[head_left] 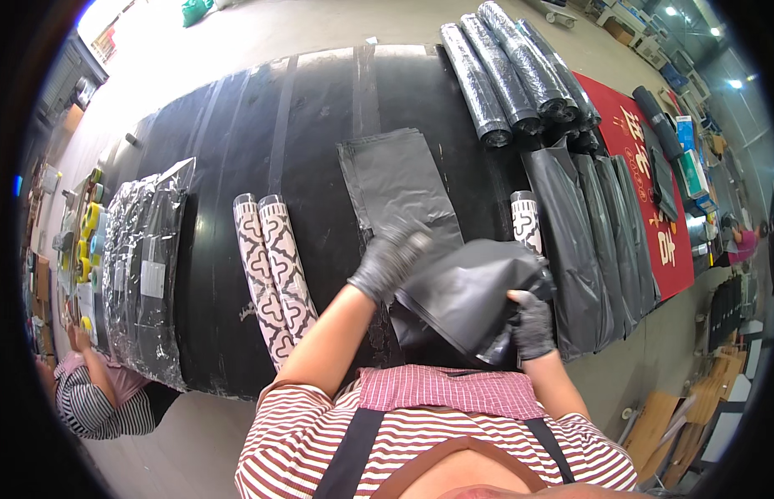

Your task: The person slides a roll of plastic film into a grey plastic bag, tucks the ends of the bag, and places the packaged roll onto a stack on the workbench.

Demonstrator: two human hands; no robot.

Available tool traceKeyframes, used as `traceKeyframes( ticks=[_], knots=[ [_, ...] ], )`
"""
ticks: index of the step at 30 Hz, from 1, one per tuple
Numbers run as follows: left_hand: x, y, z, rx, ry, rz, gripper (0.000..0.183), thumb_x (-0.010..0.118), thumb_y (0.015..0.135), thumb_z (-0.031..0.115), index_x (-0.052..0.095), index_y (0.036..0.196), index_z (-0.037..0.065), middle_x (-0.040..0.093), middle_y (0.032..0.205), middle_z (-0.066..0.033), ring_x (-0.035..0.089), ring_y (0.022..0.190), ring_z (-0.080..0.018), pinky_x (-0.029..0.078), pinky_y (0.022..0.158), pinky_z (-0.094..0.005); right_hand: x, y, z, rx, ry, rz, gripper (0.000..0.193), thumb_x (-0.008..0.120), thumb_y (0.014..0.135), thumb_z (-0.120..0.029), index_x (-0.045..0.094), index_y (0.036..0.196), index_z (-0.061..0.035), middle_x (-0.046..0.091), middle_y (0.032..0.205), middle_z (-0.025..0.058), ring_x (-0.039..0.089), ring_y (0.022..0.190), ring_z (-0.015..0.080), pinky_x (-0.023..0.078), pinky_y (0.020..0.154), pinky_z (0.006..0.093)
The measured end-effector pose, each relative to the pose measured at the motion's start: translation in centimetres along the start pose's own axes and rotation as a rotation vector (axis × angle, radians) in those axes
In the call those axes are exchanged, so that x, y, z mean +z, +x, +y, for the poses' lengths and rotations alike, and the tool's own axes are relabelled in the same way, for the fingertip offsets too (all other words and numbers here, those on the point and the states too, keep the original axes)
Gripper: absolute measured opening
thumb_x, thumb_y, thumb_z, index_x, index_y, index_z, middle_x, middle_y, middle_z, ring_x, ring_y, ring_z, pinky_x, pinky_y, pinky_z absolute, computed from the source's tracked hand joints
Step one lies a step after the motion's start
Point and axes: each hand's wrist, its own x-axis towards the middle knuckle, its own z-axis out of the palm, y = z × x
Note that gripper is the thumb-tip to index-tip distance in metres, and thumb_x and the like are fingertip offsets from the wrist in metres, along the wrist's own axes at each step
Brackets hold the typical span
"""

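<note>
Striped shirt and apron fill the bottom edge; both gloved hands reach out from it over a black surface (pixel 320 108). Right hand (pixel 532 324) has its fingers clamped on the near corner of a dark grey bag (pixel 470 295), which is bunched and glossy, half lifted off the surface. Left hand (pixel 389 258) rests on the bag's far left edge, fingers curled together onto the film.

Just beyond the left fingers lies a flat stack of bags (pixel 399 179). Left of them sit two patterned rolls (pixel 275 274); a third patterned roll (pixel 527 220) stands just beyond the right fingers. Farther out are black rolls (pixel 512 71).

Thin film looks slippery: it could slide from the gloves, or snag and tear if pulled unevenly. The bag could also knock the nearby roll over.
</note>
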Motion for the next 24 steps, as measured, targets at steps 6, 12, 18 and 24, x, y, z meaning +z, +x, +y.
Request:
traceKeyframes(
  ticks=[6, 12, 18, 24],
  knots=[
    [-8.5, 4.6, -12.4, -0.602, 0.473, 0.592, 0.068, 0.071, 0.08, 0.037, 0.045, 0.126, -0.006, 0.057, 0.12, -0.0278, 0.055, 0.114, -0.0383, 0.045, 0.095, -0.0403, -1.3, -3.7, -5.6, -0.01, 0.13, -0.112, 0.056, 0.067, 0.068, -0.008, 0.054, 0.121, -0.002, 0.061, 0.109, 0.0086, 0.059, 0.098, 0.0234, 0.05, 0.089, 0.0353],
    [-5.4, 9.3, -6.1, -0.934, 0.553, 0.569, 0.073, 0.08, 0.068, 0.04, 0.052, 0.118, -0.005, 0.06, 0.117, -0.0235, 0.061, 0.108, -0.0324, 0.05, 0.091, -0.0395, -1.8, -3.0, -4.3, 0.012, 0.156, -0.037, 0.06, 0.068, 0.067, -0.006, 0.052, 0.124, -0.0025, 0.061, 0.11, 0.0085, 0.059, 0.1, 0.0237, 0.049, 0.09, 0.0361],
    [-3.4, 10.0, -4.2, -0.838, 0.714, 0.324, 0.06, 0.077, 0.071, 0.042, 0.061, 0.113, 0.001, 0.052, 0.127, -0.0216, 0.052, 0.116, -0.0395, 0.046, 0.095, -0.0427, -1.2, -1.9, -4.0, 0.031, 0.094, -0.02, 0.06, 0.065, 0.067, -0.005, 0.052, 0.125, -0.001, 0.061, 0.115, 0.0101, 0.059, 0.105, 0.0244, 0.047, 0.094, 0.0356],
    [-2.5, 7.7, -11.5, -0.566, 0.55, 0.449, 0.052, 0.074, 0.073, 0.04, 0.059, 0.096, -0.005, 0.062, 0.098, -0.0257, 0.062, 0.095, -0.0373, 0.05, 0.083, -0.044, 0.8, -2.1, -5.5, 0.175, 0.12, 0.01, 0.046, 0.067, 0.07, -0.006, 0.059, 0.115, -0.0017, 0.064, 0.105, 0.0076, 0.062, 0.093, 0.0213, 0.052, 0.085, 0.0335]
  ],
)
